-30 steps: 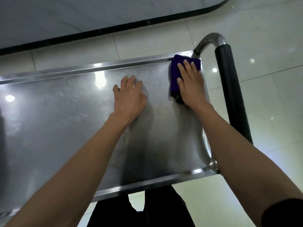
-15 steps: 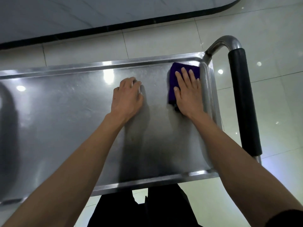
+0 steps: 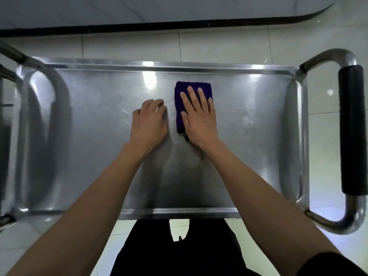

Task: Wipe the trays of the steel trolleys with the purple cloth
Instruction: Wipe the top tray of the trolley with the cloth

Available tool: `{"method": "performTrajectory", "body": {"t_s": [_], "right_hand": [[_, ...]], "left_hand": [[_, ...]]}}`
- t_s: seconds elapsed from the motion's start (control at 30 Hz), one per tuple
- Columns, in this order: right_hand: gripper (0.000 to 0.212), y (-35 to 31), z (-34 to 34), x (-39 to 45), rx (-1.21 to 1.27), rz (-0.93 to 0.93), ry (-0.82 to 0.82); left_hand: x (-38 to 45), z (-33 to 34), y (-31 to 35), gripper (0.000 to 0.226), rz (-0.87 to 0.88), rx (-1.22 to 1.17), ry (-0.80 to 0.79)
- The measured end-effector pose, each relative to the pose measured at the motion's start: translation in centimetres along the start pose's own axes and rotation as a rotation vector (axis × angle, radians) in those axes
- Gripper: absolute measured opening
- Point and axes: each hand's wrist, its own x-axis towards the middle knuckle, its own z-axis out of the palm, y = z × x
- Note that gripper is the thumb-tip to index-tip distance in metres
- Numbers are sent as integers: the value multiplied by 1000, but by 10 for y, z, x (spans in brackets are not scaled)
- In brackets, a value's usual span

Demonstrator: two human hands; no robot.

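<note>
The steel trolley's top tray (image 3: pixel 89 140) fills the view, shiny and streaked. A folded purple cloth (image 3: pixel 196 86) lies on it, slightly right of the middle and near the far rim. My right hand (image 3: pixel 199 118) presses flat on the cloth with straight fingers and covers most of it. My left hand (image 3: pixel 148 124) rests on the bare steel just left of the cloth, fingers loosely bent with their tips on the tray, holding nothing.
The steel push handle with a black grip (image 3: pixel 352 132) curves round the tray's right end. Another steel bar (image 3: pixel 12 56) stands at the left end. Pale floor tiles and a wall with a black skirting strip (image 3: pixel 179 25) lie beyond the far rim.
My right hand has slid the cloth from the far right corner leftward toward the tray's middle. The left hand stays in place, its fingers more bent. The view has swung to show the whole tray.
</note>
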Motion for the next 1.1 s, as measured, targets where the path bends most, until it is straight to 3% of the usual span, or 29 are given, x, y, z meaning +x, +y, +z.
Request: {"method": "performTrajectory", "body": {"t_s": [0.17, 0.47, 1.1], "right_hand": [[56, -30, 6, 3, 6, -46, -14], [55, -4, -3, -15, 37, 19, -14], [54, 227, -46, -106, 75, 330, 49]], "left_hand": [[-4, 1, -15, 44, 80, -53, -9], [-6, 1, 5, 39, 71, 0, -2], [14, 36, 190, 44, 220, 33, -127]]}}
